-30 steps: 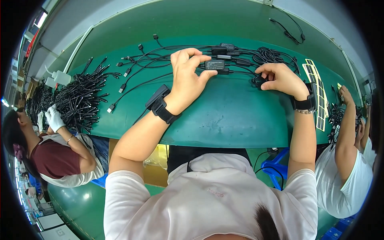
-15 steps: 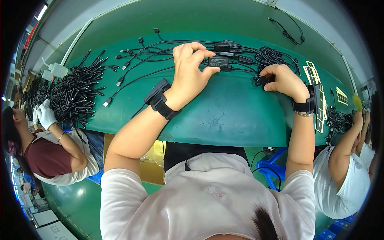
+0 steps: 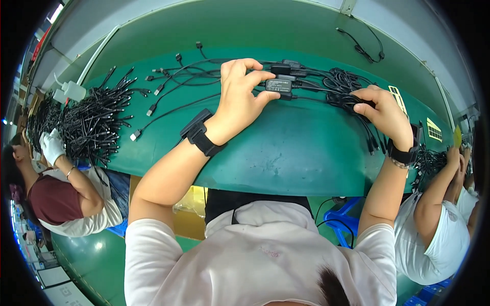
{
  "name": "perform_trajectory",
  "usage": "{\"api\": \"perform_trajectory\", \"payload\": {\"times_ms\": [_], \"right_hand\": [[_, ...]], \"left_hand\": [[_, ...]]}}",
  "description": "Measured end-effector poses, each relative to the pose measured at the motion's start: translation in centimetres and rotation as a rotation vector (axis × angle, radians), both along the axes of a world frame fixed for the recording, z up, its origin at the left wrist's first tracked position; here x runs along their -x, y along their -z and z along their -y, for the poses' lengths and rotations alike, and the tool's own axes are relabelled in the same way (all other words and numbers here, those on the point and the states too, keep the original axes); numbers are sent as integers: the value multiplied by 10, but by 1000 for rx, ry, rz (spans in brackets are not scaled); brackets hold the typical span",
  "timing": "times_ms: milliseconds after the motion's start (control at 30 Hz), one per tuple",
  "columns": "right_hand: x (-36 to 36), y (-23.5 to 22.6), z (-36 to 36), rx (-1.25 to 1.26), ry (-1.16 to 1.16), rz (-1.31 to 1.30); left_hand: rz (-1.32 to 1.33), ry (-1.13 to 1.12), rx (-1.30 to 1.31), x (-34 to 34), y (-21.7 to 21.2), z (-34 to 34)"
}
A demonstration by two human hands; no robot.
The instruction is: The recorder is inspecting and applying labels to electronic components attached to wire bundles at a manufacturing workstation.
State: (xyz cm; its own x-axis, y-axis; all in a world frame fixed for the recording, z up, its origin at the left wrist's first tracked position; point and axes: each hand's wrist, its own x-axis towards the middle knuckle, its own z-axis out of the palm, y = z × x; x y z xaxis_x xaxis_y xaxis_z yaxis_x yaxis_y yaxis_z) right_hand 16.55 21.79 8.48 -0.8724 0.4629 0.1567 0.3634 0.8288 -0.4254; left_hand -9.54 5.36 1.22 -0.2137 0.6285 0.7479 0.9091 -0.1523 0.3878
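My left hand (image 3: 239, 97) pinches the small black box of a USB cable (image 3: 278, 85) between thumb and fingers; a pale label covers its top. My right hand (image 3: 384, 109) is closed around the coiled part of black cables (image 3: 343, 99), and loose plug ends (image 3: 375, 145) stick out below it. Several similar cables lie side by side behind, with more black boxes (image 3: 292, 65) and another coil (image 3: 343, 77). Their USB plugs (image 3: 135, 135) fan out to the left on the green table. What exactly lies within my right fingers is partly hidden.
A large heap of black cables (image 3: 94, 122) covers the left of the table, where a co-worker's gloved hand (image 3: 52, 146) rests. Beside it stands a white squeeze bottle (image 3: 74, 92). Label sheets (image 3: 435, 130) and more cables (image 3: 431, 160) lie at right, near another person's arm (image 3: 441, 183).
My right hand has moved right and slightly down, and loose plug ends now show beneath it. My left hand keeps its pinch on the box, almost in place.
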Motion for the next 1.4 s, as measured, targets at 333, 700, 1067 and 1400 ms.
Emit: {"api": "perform_trajectory", "payload": {"times_ms": [333, 700, 1067, 1400], "right_hand": [[9, 13, -39, -354, 70, 8], [-140, 56, -31, -377, 804, -329], [-189, 80, -84, -113, 1126, 96], [-209, 81, -106, 127, 1139, -141]], "left_hand": [[-170, -10, 84, 15, 0, -66], [-157, 29, 288, 2, -24, 10], [-48, 67, 259, -19, -9, 4], [-10, 55, 233, -8, -2, 16]]}}
